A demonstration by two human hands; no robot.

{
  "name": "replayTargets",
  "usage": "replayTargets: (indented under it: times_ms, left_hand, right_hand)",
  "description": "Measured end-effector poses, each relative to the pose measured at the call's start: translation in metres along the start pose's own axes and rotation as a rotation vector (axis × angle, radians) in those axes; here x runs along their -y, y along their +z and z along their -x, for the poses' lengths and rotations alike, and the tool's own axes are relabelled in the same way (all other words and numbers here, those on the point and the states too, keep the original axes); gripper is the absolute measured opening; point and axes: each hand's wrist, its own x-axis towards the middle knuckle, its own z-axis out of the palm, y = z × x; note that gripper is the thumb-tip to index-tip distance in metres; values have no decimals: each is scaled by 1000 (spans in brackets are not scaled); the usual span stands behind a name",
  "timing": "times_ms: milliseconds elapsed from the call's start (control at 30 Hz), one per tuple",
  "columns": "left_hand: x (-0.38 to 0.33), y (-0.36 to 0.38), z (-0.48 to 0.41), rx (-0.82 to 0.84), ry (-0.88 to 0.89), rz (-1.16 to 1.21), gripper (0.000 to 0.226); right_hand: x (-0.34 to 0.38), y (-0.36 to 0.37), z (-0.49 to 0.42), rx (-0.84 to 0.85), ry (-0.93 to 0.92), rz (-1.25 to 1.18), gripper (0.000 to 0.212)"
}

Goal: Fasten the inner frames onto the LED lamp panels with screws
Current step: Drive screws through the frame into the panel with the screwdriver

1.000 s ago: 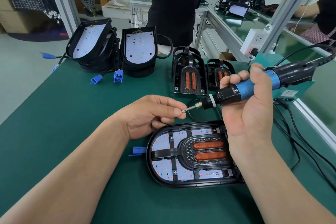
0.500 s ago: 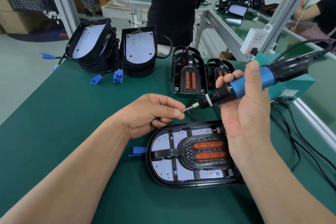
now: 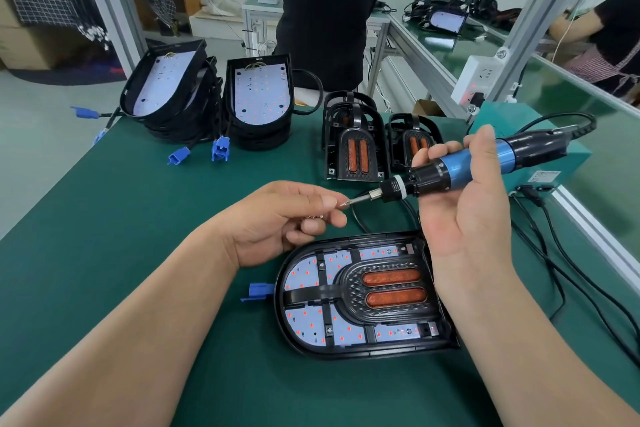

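Head view: screwdriver [image 3: 450, 172] in right hand [image 3: 464, 218], screw [image 3: 344, 203] in left hand [image 3: 280, 218], inner frame [image 3: 349, 291] inside panel [image 3: 300, 322].

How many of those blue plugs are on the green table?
5 blue plugs: two at the far left edge, two before the panel stacks, one beside the near panel. Others may be hidden.

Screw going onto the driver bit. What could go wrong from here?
1. The left hand pinches the screw at the tip of the screwdriver in mid-air; badly seated, it may drop onto the lamp panel nearby.
2. Its fingertips sit right at the bit; a trigger slip by the right hand could nick them.
3. The black cable looping beside the panel could snag when the screwdriver comes down.
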Motion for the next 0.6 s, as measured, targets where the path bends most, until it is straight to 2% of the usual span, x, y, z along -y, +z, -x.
replayTargets:
  times_ms: [167, 267, 367, 500, 600]
  left_hand:
    - [-6, 1, 4, -20, -67, -202, 30]
    - [-6, 3, 7, -7, -93, -327, 42]
    - [-8, 6, 11, 25, -99, -427, 40]
    - [-10, 9, 14, 18, -118, -494, 54]
    - [-8, 11, 14, -10, -108, -501, 53]
  right_hand:
    - [7, 2, 1, 8, -1, -37, 22]
    - [16, 2, 1, 4, 6, -80, 22]
    - [27, 4, -1, 12, -7, -112, 18]
    - [45, 0, 2, 34, -29, -85, 15]
    - [57, -13, 10, 54, -48, -27, 14]
